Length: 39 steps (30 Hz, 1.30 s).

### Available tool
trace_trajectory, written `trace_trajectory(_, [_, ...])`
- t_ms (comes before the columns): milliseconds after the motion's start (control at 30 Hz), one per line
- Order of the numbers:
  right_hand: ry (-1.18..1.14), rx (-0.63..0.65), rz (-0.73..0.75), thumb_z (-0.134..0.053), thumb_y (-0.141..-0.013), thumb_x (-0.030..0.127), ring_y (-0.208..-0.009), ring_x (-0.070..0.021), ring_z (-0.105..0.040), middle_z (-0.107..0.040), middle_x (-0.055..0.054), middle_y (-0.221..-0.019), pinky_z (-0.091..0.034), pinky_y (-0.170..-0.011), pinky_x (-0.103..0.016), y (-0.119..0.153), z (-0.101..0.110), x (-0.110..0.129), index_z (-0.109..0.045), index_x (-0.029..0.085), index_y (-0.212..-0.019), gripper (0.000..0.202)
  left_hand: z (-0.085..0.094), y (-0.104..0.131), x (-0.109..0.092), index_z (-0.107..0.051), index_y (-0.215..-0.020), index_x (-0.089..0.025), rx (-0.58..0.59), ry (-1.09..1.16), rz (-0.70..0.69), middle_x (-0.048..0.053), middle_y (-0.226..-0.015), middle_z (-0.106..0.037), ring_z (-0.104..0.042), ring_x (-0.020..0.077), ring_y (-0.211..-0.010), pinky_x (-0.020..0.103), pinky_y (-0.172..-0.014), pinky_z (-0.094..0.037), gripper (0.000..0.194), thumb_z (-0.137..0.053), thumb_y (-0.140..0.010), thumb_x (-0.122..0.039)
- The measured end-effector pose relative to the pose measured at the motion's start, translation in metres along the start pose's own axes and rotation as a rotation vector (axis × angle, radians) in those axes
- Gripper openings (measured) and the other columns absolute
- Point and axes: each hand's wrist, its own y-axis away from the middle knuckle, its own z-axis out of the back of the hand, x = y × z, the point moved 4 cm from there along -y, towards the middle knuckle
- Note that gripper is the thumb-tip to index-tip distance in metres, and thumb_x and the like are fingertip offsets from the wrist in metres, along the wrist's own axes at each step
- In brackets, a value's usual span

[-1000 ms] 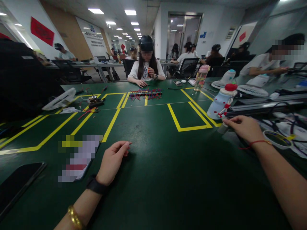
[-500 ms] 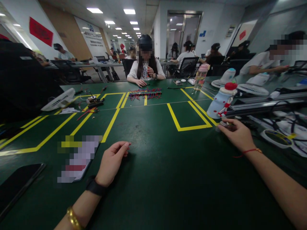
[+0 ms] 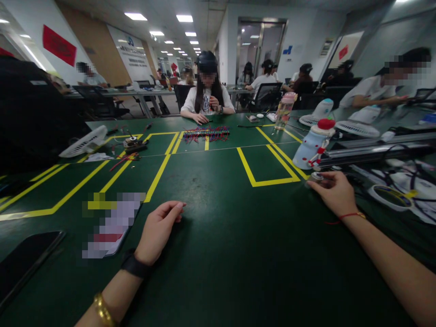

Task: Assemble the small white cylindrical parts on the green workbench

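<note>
A green table [image 3: 238, 254] is filling most of the view, with a person [image 3: 207, 97] sitting at its far side. Metal rails [image 3: 381, 146] are lying at the right, and a white fan [image 3: 85, 141] is leaning at the left. A dark phone [image 3: 29, 254] is lying near the left edge. A row of wires [image 3: 206, 133] is lying before the person, and a blue bottle [image 3: 310, 149] is standing near the rails. The left hand [image 3: 157, 229] is resting on the table, fingers curling and thumb pressing in; whether it is pinching something tiny, I cannot tell. The right hand [image 3: 337, 193] is grasping a small cylinder [image 3: 316, 177] just in front of the bottle. The grip is looking complete, and no release is showing. The hands are resting well apart, the cylinder remaining unreleased; nothing more is showing as done or left.
</note>
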Motion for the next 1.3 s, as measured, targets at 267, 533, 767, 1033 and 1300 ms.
trace_trajectory(267, [-0.058,0.062,0.233,-0.070,-0.070,0.037,-0.089,-0.0188,-0.061,-0.060,-0.014,-0.105,-0.051,-0.082,-0.032,0.020,-0.011,0.044,-0.056,0.014,-0.101,0.041,-0.003,-0.002,-0.002,-0.067,-0.094,-0.021,-0.002,-0.063,-0.021,0.002,-0.084,-0.064,-0.055,0.0155,-0.073,0.026,-0.068,-0.042,0.034,-0.060,-0.079,-0.050])
trace_trajectory(533, [-0.563,0.717,0.544,-0.065,-0.077,0.025,-0.097,-0.0120,-0.058,-0.057,-0.004,-0.110,-0.052,-0.084,-0.027,0.140,-0.061,0.184,-0.051,0.022,-0.106,0.032,-0.012,0.006,-0.016,-0.066,-0.098,-0.024,0.156,-0.249,-0.176,0.003,-0.095,-0.065,-0.058,0.0191,-0.087,0.029,-0.076,-0.041,0.027,-0.057,-0.083,-0.045])
trace_trajectory(767, [-0.549,0.784,0.607,-0.064,-0.078,0.020,-0.101,-0.0128,-0.055,-0.056,-0.005,-0.110,-0.047,-0.090,-0.031,0.157,-0.072,0.191,-0.050,0.021,-0.107,0.033,-0.049,0.031,-0.038,-0.061,-0.115,-0.033,0.382,-0.419,-0.376,0.001,-0.108,-0.062,-0.056,0.0192,-0.093,0.036,-0.085,-0.040,0.029,-0.054,-0.087,-0.039])
trace_trajectory(1033, [-0.580,0.761,0.587,-0.066,-0.076,0.020,-0.097,-0.0124,-0.055,-0.057,-0.003,-0.106,-0.048,-0.087,-0.030,0.157,-0.070,0.190,-0.050,0.022,-0.106,0.034,-0.065,0.045,-0.047,-0.053,-0.125,-0.041,0.491,-0.518,-0.447,-0.001,-0.117,-0.059,-0.051,0.0211,-0.107,0.042,-0.092,-0.035,0.036,-0.050,-0.090,-0.037])
trace_trajectory(1300, [-0.530,0.702,0.493,-0.063,-0.079,0.028,-0.093,-0.0113,-0.058,-0.061,-0.002,-0.099,-0.048,-0.083,-0.028,0.140,-0.060,0.209,-0.061,0.020,-0.081,0.009,-0.039,0.025,-0.030,-0.066,-0.108,-0.025,0.226,-0.056,-0.176,0.004,-0.105,-0.064,-0.059,0.0185,-0.094,0.033,-0.085,-0.043,0.026,-0.058,-0.085,-0.037])
